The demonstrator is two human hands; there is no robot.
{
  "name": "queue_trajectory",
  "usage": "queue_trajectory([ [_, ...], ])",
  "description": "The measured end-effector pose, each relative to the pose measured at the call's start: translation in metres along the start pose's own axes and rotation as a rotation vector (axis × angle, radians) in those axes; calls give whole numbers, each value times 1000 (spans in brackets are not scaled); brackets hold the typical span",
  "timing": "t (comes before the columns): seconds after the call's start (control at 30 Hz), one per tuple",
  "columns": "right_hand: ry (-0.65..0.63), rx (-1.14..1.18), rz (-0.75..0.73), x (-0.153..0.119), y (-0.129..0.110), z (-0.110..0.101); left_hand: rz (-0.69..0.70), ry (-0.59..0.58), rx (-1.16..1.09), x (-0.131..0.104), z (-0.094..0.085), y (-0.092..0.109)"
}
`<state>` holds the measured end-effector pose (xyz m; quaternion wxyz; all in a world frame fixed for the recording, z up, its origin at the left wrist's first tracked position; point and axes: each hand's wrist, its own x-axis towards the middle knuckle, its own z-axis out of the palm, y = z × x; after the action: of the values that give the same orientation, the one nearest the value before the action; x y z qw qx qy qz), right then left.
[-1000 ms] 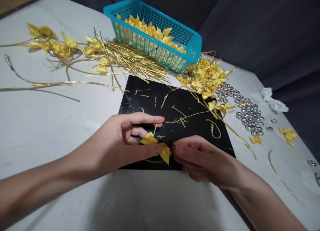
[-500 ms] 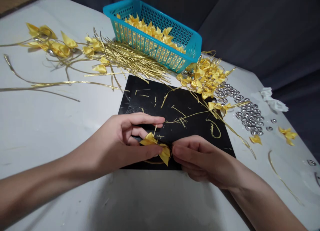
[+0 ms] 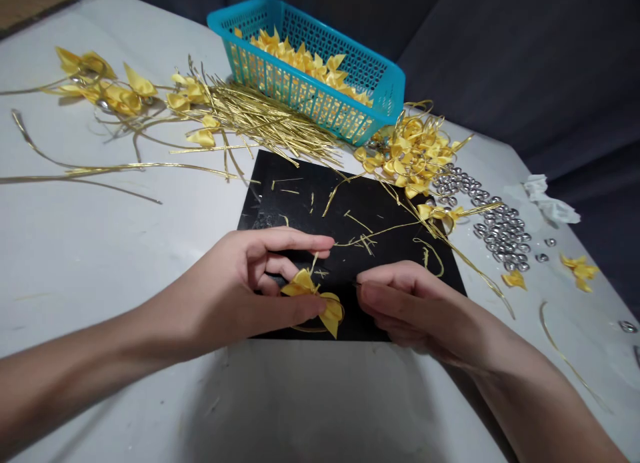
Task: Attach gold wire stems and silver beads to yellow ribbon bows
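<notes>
My left hand (image 3: pixel 273 269) pinches a yellow ribbon bow (image 3: pixel 331 314) between thumb and fingers, low over the black mat (image 3: pixel 295 213). A loop of gold cord shows around the bow's right and lower edges. To the right of the bow, apart from it, my right hand (image 3: pixel 400 303) is closed in a pinch. A tiny dark tip shows at its fingertips, too small to make out. Short gold cord scraps (image 3: pixel 367 243) lie on the mat beyond both hands.
A teal basket (image 3: pixel 320 76) of yellow bows stands at the back. Before it lie gold cords (image 3: pixel 270 119). More bows with cords (image 3: pixel 410 149) and many silver rings (image 3: pixel 505 233) are at the right. Other bows (image 3: pixel 120 96) lie at the left; white scraps (image 3: pixel 550 199) at the far right.
My right hand has moved a little to the right, away from the bow, and the gap between them is wider. My left hand keeps its pinch on the bow.
</notes>
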<state>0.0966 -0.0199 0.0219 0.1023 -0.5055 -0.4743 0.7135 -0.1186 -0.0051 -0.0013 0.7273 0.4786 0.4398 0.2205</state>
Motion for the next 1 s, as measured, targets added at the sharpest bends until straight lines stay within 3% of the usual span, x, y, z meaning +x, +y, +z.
queue_trajectory([
  [0.37,-86,-104,84,3,-11,0,20,-89,102,2,-5,-2],
  [0.6,-101,-130,93,4,-14,-2,18,-74,96,0,-4,0],
  [0.83,-84,-134,56,2,-14,-2,31,-110,80,2,-5,-2],
  [1.0,-19,-153,43,-2,-15,-4,-29,-57,70,-1,-1,4],
])
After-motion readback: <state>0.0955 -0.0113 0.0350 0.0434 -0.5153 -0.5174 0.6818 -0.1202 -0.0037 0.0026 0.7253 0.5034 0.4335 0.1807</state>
